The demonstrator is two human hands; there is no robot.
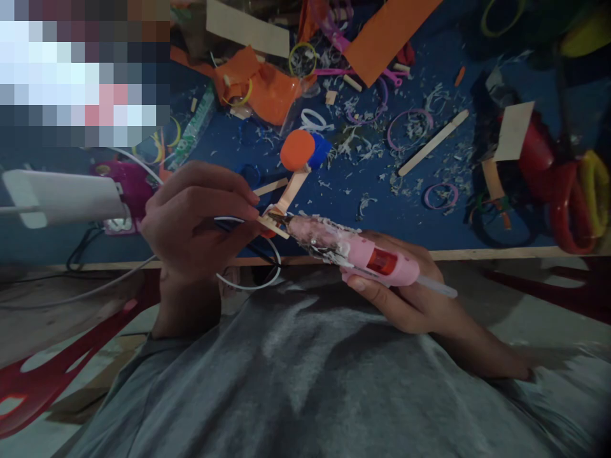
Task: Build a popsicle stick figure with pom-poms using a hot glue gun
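My left hand (193, 216) pinches a small wooden stick piece (274, 226) between thumb and fingertips. From that piece a light wooden strip (291, 191) rises toward a round orange disc (296, 150) and a blue piece (321, 150); whether all are joined is unclear. My right hand (405, 305) is wrapped around a pink hot glue gun (356, 248), its barrel caked with whitish glue strings. The nozzle meets or nearly meets the wooden piece. A translucent glue stick (438, 286) pokes out of the gun's back end.
Glue shreds and plastic rings (442, 195) litter the blue tabletop (353, 203). A craft stick (433, 142) lies right of centre, with red-handled scissors (570, 210) farther right. A white charger (71, 197) sits in a magenta power strip (136, 187). Orange sheets (389, 38) lie at the back.
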